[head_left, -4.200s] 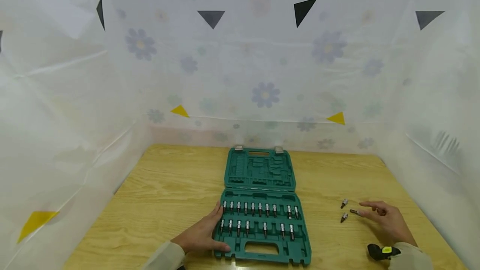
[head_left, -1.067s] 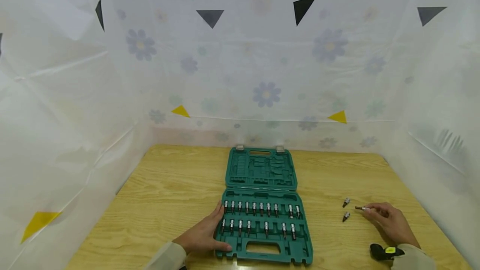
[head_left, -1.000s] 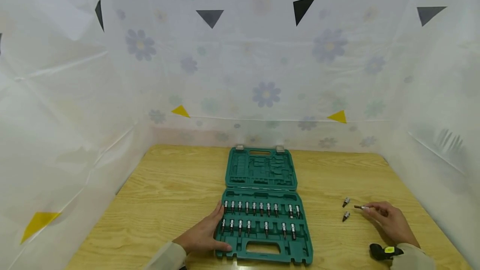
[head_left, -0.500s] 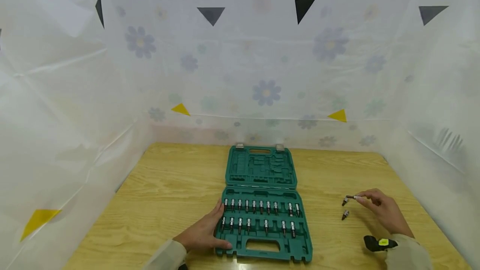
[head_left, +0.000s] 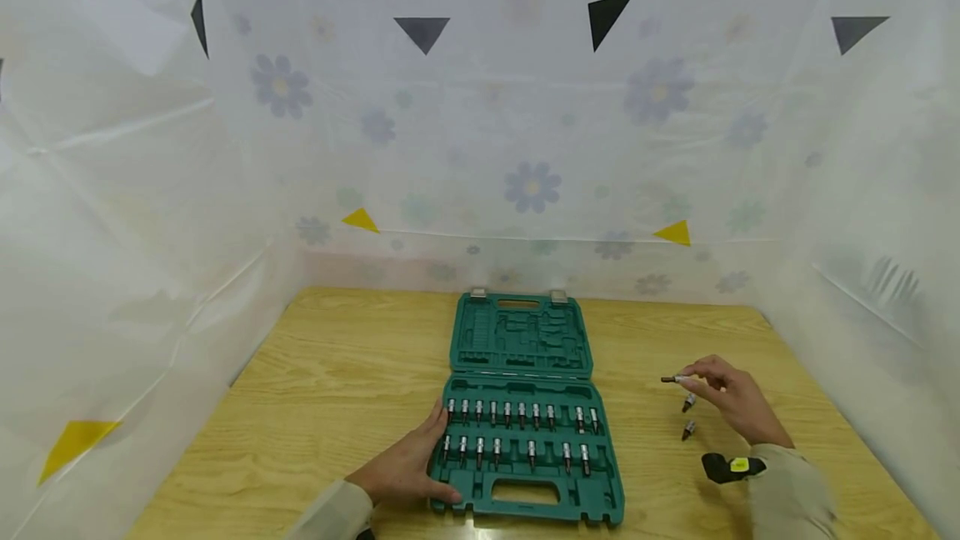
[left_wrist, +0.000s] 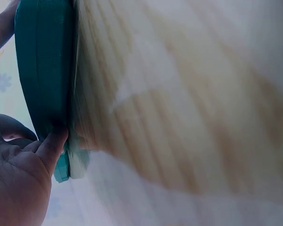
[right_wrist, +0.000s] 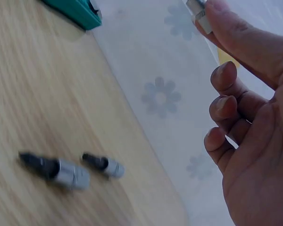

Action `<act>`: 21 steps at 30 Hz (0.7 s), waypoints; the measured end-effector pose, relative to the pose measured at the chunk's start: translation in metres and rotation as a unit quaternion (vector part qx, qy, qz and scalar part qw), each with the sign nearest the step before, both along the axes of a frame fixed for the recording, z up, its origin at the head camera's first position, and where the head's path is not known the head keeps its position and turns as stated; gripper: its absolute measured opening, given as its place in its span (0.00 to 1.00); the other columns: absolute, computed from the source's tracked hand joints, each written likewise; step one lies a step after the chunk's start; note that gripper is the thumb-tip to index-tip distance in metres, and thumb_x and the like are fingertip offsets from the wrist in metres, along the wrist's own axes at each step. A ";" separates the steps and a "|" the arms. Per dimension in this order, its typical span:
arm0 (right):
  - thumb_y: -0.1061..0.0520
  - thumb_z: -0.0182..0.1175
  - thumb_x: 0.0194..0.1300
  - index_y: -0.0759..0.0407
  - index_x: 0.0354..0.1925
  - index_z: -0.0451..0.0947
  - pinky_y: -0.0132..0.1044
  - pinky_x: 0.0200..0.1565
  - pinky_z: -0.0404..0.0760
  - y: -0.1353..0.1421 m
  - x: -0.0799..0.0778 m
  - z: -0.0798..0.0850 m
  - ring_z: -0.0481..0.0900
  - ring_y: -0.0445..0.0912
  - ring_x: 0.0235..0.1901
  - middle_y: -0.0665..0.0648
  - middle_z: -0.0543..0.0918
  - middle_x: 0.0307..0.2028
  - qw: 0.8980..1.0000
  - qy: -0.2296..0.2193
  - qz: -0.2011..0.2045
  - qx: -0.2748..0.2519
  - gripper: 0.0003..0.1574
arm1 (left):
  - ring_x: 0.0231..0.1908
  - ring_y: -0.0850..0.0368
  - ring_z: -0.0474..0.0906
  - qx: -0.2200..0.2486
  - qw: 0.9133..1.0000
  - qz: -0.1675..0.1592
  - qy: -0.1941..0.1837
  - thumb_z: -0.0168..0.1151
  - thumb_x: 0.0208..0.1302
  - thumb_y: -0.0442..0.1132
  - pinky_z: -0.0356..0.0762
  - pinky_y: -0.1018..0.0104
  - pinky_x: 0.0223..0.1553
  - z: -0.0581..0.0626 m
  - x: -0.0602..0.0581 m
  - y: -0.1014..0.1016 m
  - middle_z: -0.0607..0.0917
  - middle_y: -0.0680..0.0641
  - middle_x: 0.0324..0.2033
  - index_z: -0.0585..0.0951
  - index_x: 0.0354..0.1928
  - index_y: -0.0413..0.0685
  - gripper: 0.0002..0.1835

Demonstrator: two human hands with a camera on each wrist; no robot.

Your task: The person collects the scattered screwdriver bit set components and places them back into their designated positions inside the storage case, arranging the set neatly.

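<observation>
A green tool case lies unfolded on the table, with two rows of silver bit sockets in its near half. My left hand grips its near left corner, thumb on the front rim and fingers along the side; the left wrist view shows fingers against the case wall. To the right of the case, my right hand pinches a bit socket between thumb and forefinger, dark tip pointing left. Below it, two loose bit sockets lie on the table, one farther and one nearer.
The case's lid half lies flat toward the back, with two metal latches at its far edge. A wooden table carries everything. White flowered sheeting encloses the back and sides.
My right hand has lifted the bit socket off the table, turned it level and carried it left and away from me, past the two loose ones. The left hand stays on the case.
</observation>
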State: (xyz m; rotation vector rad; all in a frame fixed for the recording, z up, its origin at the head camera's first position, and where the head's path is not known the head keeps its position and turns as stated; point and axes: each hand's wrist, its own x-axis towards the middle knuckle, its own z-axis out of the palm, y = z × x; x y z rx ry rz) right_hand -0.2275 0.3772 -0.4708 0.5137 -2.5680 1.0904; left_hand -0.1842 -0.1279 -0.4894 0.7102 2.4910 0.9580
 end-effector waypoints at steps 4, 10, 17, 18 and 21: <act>0.66 0.59 0.66 0.56 0.44 0.82 0.35 0.26 0.62 -0.013 -0.007 0.006 0.63 0.41 0.25 0.49 0.76 0.39 0.999 0.019 0.040 -0.007 0.10 | 0.72 0.39 0.41 0.006 1.000 0.001 -0.002 0.72 0.51 0.60 0.51 0.39 0.66 0.000 -0.001 0.000 0.35 0.35 0.74 0.40 0.74 0.34 0.65; 0.67 0.59 0.66 0.53 0.42 0.82 0.36 0.27 0.60 -0.030 -0.018 0.013 0.60 0.40 0.27 0.49 0.73 0.35 0.996 0.024 0.091 -0.009 0.12 | 0.72 0.38 0.42 0.009 1.000 0.004 -0.006 0.72 0.51 0.59 0.51 0.39 0.66 -0.001 0.000 -0.001 0.35 0.35 0.74 0.40 0.74 0.34 0.65; 0.67 0.60 0.65 0.53 0.42 0.83 0.37 0.28 0.61 -0.047 -0.028 0.022 0.59 0.41 0.28 0.51 0.73 0.35 0.993 0.011 0.117 -0.005 0.12 | 0.72 0.37 0.42 0.013 1.000 0.006 -0.012 0.72 0.51 0.59 0.51 0.37 0.66 -0.001 0.001 0.000 0.35 0.35 0.74 0.39 0.74 0.34 0.66; 0.68 0.60 0.65 0.54 0.42 0.83 0.37 0.28 0.60 -0.050 -0.029 0.024 0.59 0.42 0.29 0.51 0.73 0.35 0.993 0.009 0.121 -0.004 0.12 | 0.72 0.37 0.42 0.014 1.000 0.007 -0.013 0.73 0.50 0.59 0.51 0.37 0.66 0.000 0.001 0.000 0.34 0.35 0.74 0.39 0.74 0.34 0.66; 0.69 0.59 0.64 0.58 0.41 0.82 0.38 0.29 0.60 -0.059 -0.028 0.033 0.60 0.43 0.30 0.54 0.73 0.35 0.991 0.002 0.134 -0.006 0.11 | 0.72 0.37 0.42 0.014 1.000 0.007 -0.011 0.73 0.50 0.59 0.51 0.38 0.66 0.000 0.000 0.000 0.34 0.36 0.74 0.39 0.74 0.34 0.66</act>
